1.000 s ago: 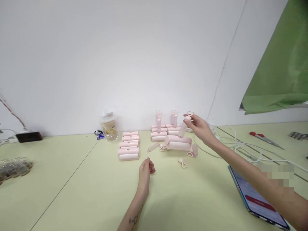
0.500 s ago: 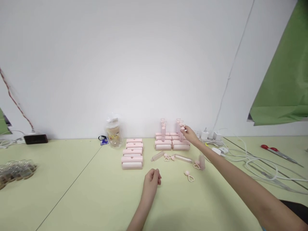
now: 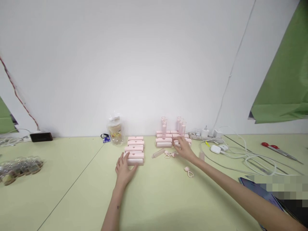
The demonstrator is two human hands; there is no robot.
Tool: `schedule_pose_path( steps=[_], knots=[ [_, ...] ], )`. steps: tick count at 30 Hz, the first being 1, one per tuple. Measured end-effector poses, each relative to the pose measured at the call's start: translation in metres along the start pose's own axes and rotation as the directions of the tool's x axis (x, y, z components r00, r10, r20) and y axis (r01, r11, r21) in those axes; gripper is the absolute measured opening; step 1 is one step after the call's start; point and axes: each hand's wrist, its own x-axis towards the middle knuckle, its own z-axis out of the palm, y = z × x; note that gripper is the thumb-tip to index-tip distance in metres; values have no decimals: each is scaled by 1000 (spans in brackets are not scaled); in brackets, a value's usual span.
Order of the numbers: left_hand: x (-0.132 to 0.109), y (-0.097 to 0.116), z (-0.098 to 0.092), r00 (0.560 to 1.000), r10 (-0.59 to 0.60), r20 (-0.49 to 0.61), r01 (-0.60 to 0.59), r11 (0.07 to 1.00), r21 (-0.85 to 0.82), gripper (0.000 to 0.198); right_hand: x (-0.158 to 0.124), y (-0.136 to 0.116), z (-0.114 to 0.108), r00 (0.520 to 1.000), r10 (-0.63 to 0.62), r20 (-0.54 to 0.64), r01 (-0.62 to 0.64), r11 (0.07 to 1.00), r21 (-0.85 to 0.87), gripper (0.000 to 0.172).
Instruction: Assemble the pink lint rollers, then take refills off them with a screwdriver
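A pink lint roller (image 3: 136,156) with a white roll is the front one of a stepped row. My left hand (image 3: 123,169) is at its left end, fingers spread and thumb along its front edge. My right hand (image 3: 184,149) has curved fingers at the left end of another pink lint roller (image 3: 189,141), the front right one of a second group. Its fingertips are partly hidden. Several clear tubes with pink heart-shaped tops, one a tube (image 3: 183,129), stand upright on this group. In front lie a loose clear tube (image 3: 158,153) and pink heart-shaped caps (image 3: 189,172).
A bagged cup (image 3: 115,132) stands by the wall, beside a small blue packet (image 3: 106,138). White cables and chargers (image 3: 215,149) spread to the right, with red-handled scissors (image 3: 276,149) beyond. Clear domed containers (image 3: 20,168) and a black device (image 3: 41,137) are at left.
My left hand has moved left and forward to the front lint roller, its fingers opening. My right hand has let go of the upright tube and come down to the lint roller below.
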Motion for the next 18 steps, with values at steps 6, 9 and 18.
schedule_pose_path(
  steps=[6,9,18],
  knots=[
    [3,-4,-15,980,83,180,-84,996,-4,48,-2,-52,30,916,-257,309,254,966,51,27],
    [-2,2,-24,958,97,270,-94,995,-25,43,11,-68,37,892,-266,366,249,964,95,27],
    [-26,35,-11,708,225,669,-68,965,-253,45,-13,-72,-43,955,20,295,-110,950,292,37]
  ],
)
